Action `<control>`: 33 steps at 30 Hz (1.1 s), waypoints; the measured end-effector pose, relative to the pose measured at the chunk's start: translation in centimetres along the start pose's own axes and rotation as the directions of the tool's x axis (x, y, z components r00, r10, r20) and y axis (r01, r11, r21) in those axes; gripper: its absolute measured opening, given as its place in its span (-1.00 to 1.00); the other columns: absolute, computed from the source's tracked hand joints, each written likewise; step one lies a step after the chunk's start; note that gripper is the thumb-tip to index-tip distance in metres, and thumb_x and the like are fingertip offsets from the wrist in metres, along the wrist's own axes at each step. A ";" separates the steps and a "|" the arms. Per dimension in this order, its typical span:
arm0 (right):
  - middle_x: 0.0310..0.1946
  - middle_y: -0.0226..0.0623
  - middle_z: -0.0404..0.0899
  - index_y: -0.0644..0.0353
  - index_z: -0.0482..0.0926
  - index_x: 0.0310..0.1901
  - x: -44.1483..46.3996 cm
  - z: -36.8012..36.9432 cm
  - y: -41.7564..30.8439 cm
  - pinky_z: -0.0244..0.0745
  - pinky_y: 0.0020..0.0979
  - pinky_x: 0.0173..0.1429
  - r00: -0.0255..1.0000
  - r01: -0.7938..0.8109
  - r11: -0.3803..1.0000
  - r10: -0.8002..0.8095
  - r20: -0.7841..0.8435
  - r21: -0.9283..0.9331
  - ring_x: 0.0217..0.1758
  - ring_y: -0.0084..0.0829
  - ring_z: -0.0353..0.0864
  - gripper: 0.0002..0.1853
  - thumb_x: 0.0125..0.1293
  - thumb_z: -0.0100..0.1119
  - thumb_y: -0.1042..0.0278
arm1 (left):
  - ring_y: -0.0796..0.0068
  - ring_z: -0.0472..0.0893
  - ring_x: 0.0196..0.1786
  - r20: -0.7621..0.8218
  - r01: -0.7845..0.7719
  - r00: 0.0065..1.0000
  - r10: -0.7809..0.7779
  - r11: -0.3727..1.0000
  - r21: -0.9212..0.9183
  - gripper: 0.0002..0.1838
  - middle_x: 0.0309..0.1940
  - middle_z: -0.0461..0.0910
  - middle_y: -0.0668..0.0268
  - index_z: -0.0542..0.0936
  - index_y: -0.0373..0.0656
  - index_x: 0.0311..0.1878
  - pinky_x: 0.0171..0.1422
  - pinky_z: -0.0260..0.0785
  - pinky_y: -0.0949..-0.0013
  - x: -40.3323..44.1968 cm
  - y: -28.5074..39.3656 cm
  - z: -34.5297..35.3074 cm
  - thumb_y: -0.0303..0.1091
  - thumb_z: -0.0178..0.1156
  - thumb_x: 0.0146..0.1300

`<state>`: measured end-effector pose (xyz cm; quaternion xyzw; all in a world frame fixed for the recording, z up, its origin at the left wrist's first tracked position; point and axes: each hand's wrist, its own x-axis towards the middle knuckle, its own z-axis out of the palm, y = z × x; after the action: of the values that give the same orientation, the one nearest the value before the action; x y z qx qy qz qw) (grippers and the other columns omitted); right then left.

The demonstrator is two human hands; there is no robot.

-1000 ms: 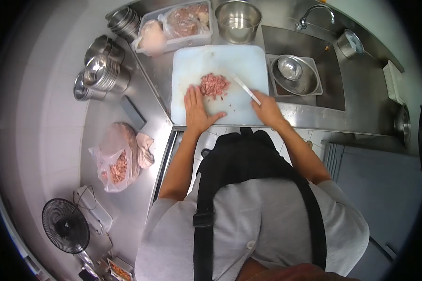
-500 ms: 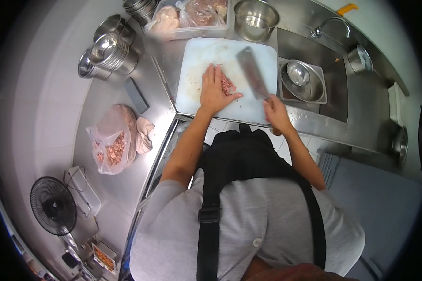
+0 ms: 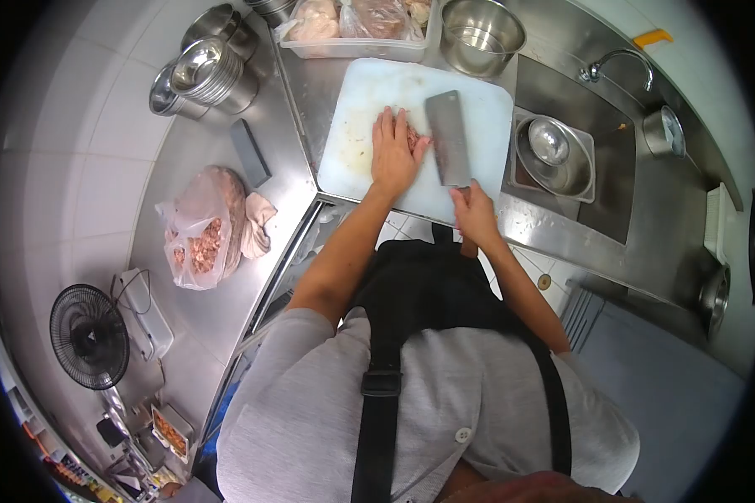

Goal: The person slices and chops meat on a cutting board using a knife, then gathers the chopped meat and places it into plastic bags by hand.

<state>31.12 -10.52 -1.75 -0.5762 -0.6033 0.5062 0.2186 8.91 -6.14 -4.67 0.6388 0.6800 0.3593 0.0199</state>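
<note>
My left hand (image 3: 394, 158) lies over a small heap of chopped meat (image 3: 412, 139) on the white cutting board (image 3: 485, 117). Its fingers are stretched out, and the palm covers most of the meat. My right hand (image 3: 476, 216) is closed around the handle of a cleaver (image 3: 449, 141) at the board's near right. The broad blade points away from me, just right of the meat and my left thumb. Whether the blade touches the board I cannot tell.
Behind the board stand a plastic tub (image 3: 356, 49) of bagged meat and a steel pot (image 3: 481, 38). A sink (image 3: 617, 180) with bowls is on the right. Leftward are a sharpening stone (image 3: 250, 152), a bag of chopped meat (image 3: 203, 230), a cloth (image 3: 258, 225) and stacked steel pots (image 3: 218, 80).
The cleaver has swung more upright and come closer to my left hand. My left thumb has drawn in toward the meat, covering more of it. The whole view has shifted slightly.
</note>
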 end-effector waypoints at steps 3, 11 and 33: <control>-0.45 -0.04 0.73 0.46 0.52 0.03 0.7 2.8 -2.3 0.60 -0.18 -0.51 0.994 0.049 0.999 -0.048 0.100 -0.011 -0.59 -0.21 0.73 -0.60 0.62 0.29 0.17 | -0.32 0.40 0.55 -0.092 0.086 0.991 -0.094 0.993 -0.081 -0.31 0.60 0.29 -0.31 0.46 -0.40 0.55 0.65 0.28 -0.11 0.4 0.2 0.5 -0.15 0.35 0.53; -0.40 0.15 0.72 0.40 0.46 -0.05 2.8 6.4 -5.9 0.62 0.09 -0.23 0.916 0.352 0.924 -0.307 0.257 -0.150 -0.37 0.17 0.77 -0.70 0.60 0.24 0.28 | -0.02 0.66 0.35 -0.388 0.277 0.768 -0.510 0.810 -0.517 -0.53 0.54 0.43 -0.20 0.60 -0.44 0.42 0.41 0.55 0.16 1.8 -2.6 0.5 -0.36 0.24 0.56; -0.26 0.02 0.76 0.15 0.55 0.47 3.1 -5.9 -9.3 0.62 -0.07 -0.10 0.867 0.493 0.796 -0.485 0.116 -0.352 -0.25 -0.08 0.78 -0.51 0.56 0.24 0.33 | -0.12 0.66 0.37 0.034 -0.482 0.781 -0.623 -0.637 -0.602 -0.67 0.27 0.69 -0.13 0.61 -0.24 0.24 0.58 0.50 -0.15 6.2 -7.5 -20.0 -0.32 0.15 0.52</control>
<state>30.99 -3.88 7.62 -0.4266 -0.8178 0.3151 0.2233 -8.39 -9.40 8.99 -0.0225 -0.0392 0.9099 0.4123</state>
